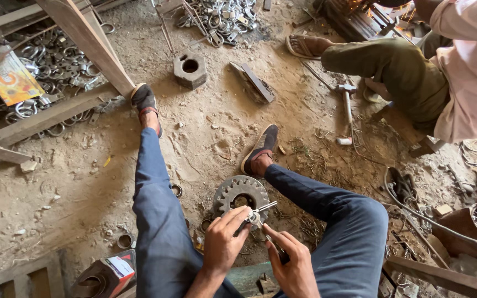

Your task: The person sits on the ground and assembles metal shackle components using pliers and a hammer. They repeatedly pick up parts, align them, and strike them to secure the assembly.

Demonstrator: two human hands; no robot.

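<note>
My left hand [223, 243] pinches a small metal fitting [254, 218] between thumb and fingertips, a thin rod [267, 206] sticking out of it to the right. My right hand [292, 265] is closed around a slim dark tool [280, 255], its tip aimed up toward the fitting; the two hands sit just beside each other, low between my knees.

Directly past the fitting lies a toothed gear wheel [239, 194], flat on the dirt floor [73, 182], its centre hole bare. The fitting hangs over the gear's near edge; I cannot tell whether it touches it.

Judgement on progress: the fitting is in hand and under the tool, not set down or joined to anything I can see. The gear looks untouched. Early or middle of the work on the piece, I'd say, with any fitting-together not yet done.

Further out: small metal rings [124, 240] lie in the dust by my left leg, a red-and-black can [106, 275] at the lower left. Beyond my feet sit a heavy block with a round hole [189, 69] and a hammer [347, 107]. A heap of rings and shackles [51, 63] fills a wooden frame [56, 113] far left. Another person [459, 72] crouches at the upper right, sparks near them.
</note>
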